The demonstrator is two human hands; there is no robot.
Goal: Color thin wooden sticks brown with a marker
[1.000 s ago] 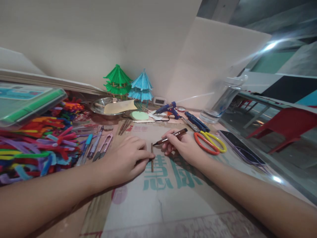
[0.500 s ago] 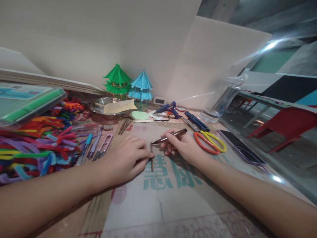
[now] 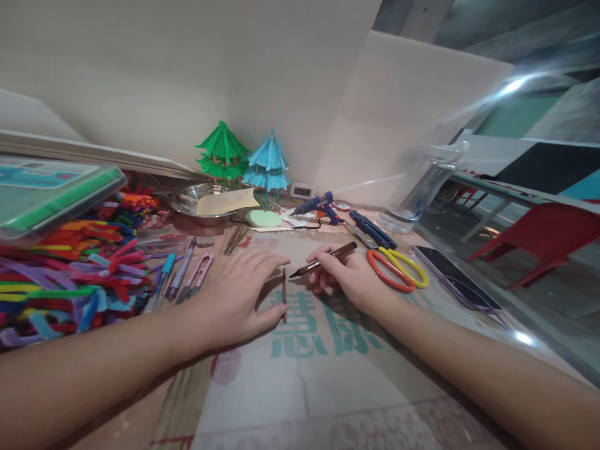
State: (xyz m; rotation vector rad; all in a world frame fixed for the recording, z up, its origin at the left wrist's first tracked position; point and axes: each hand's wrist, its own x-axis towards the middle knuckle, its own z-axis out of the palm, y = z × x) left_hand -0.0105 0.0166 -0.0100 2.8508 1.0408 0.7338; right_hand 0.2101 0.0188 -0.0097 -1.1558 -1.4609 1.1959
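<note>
A thin brown stick [image 3: 284,294] lies lengthwise on the printed cardboard sheet [image 3: 262,400]. My left hand [image 3: 239,297] is spread beside it on the left, with the thumb tip at the stick's lower end and the index fingertip by its upper end. On the other side, my right hand [image 3: 340,275] grips a brown marker [image 3: 323,261]. The marker's dark tip points left, a small gap away from the stick. Several similar sticks [image 3: 237,239] lie behind my left hand.
Colourful pipe cleaners [image 3: 60,281], pens [image 3: 181,272] and pink snips [image 3: 199,272] are at left. Behind stand green [image 3: 222,150] and blue [image 3: 267,159] pagoda shapes, a metal bowl [image 3: 180,203] and a glue gun [image 3: 319,205]. Scissors [image 3: 391,270], a phone [image 3: 450,275] and a clear jug [image 3: 422,181] are at right.
My left fingers have opened and spread from their bent pose on the stick. The stick has shifted slightly left. The marker tip has come off it and moved slightly down.
</note>
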